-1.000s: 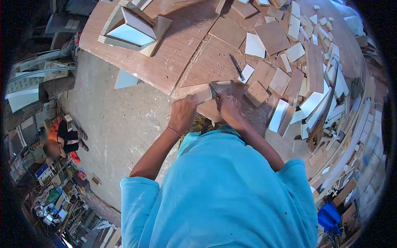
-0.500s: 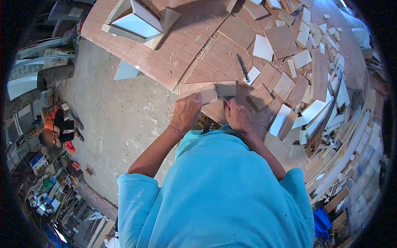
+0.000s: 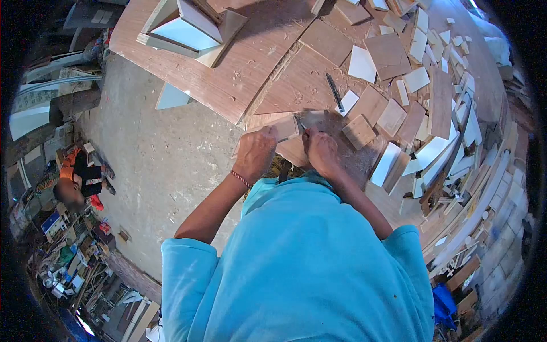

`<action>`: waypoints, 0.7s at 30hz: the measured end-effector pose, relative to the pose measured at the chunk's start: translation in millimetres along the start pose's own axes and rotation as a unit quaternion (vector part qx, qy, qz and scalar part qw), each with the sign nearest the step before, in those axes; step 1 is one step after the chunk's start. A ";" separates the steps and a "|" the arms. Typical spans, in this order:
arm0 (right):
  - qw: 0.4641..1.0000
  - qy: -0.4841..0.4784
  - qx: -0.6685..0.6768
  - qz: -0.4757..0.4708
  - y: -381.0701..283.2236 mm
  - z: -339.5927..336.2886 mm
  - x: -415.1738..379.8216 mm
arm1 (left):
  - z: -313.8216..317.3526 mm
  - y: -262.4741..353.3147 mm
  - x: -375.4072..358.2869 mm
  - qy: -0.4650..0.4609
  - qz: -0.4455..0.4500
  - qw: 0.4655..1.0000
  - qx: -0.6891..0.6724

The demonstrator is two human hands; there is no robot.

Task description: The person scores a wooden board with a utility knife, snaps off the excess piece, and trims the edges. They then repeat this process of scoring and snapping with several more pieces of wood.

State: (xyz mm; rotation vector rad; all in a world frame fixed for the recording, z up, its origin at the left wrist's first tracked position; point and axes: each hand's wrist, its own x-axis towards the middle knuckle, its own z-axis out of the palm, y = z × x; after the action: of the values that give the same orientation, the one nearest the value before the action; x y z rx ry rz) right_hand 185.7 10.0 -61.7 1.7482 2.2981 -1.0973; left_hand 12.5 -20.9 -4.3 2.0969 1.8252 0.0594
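Observation:
At the near edge of the workbench, my left hand (image 3: 255, 151) is closed on a small wooden board (image 3: 285, 126), pressing it down with thumb and fingers. My right hand (image 3: 321, 149) grips a slim hand tool (image 3: 301, 126) with a thin dark metal shaft; its tip meets the board's right end. The fingers cover the handle, so the exact kind of tool does not show. A dark grey block (image 3: 314, 118) lies just right of the tool's tip. Beyond it, a black pen-like tool (image 3: 334, 93) rests on the bench.
Many wood offcuts (image 3: 392, 117) crowd the right side. A white-faced wooden assembly (image 3: 191, 28) stands at the bench's (image 3: 228, 85) far left. Concrete floor (image 3: 165, 154) lies to the left, where another person (image 3: 80, 179) sits low near cluttered tools.
My right hand has shifted slightly up and left, closer to the board's end, and now covers the tool's red handle. My left hand stays on the board.

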 end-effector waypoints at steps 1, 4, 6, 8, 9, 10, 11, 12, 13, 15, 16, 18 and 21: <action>1.000 -0.001 0.004 0.004 0.2 1.8 1.3 | -1.5 0.4 -0.8 0.010 0.019 1.000 0.008; 1.000 -0.015 0.008 0.009 -10.5 -8.0 4.4 | -7.5 1.7 1.7 0.017 0.027 0.999 0.017; 1.000 -0.027 0.009 0.014 -10.9 -8.3 3.4 | -7.5 2.9 2.2 0.010 0.020 1.000 0.018; 0.999 -0.008 0.005 0.033 -6.0 2.9 5.1 | -3.6 -0.1 2.4 0.020 0.019 1.000 -0.002; 0.999 -0.006 0.006 0.032 -5.6 4.2 4.6 | -1.3 -1.8 2.8 0.022 0.021 1.000 0.000; 0.999 0.025 0.014 0.019 -5.4 5.3 2.1 | 1.5 -3.0 2.3 0.025 0.024 0.999 -0.006; 0.998 0.056 0.022 0.006 -4.8 7.0 0.6 | 3.7 -3.6 1.9 0.029 0.028 0.999 -0.011; 0.998 0.060 0.024 0.006 -1.5 13.5 2.9 | 4.9 -3.5 1.9 0.031 0.031 0.999 -0.008; 0.999 0.052 0.012 0.009 1.9 22.0 6.7 | 5.5 -3.1 1.3 0.024 0.019 1.000 -0.004; 0.999 0.048 0.000 0.011 1.7 20.6 9.8 | 5.7 -1.5 0.8 0.020 0.010 1.000 0.003; 0.999 0.033 0.012 0.010 -5.8 8.5 8.5 | 5.9 0.0 -0.4 0.021 0.007 1.000 0.006; 0.999 0.018 0.026 0.010 -5.6 12.3 6.3 | 9.9 0.8 -5.0 0.020 0.004 1.000 0.012; 0.993 0.111 0.005 -0.042 11.8 33.0 9.3 | 13.0 3.0 -6.5 0.073 0.020 0.997 -0.002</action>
State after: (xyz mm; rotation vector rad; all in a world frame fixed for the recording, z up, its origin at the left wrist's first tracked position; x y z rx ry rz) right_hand 180.6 0.6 -96.3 1.8799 2.5186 -0.9736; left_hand 17.6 -30.6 -14.2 2.1782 1.8627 0.2308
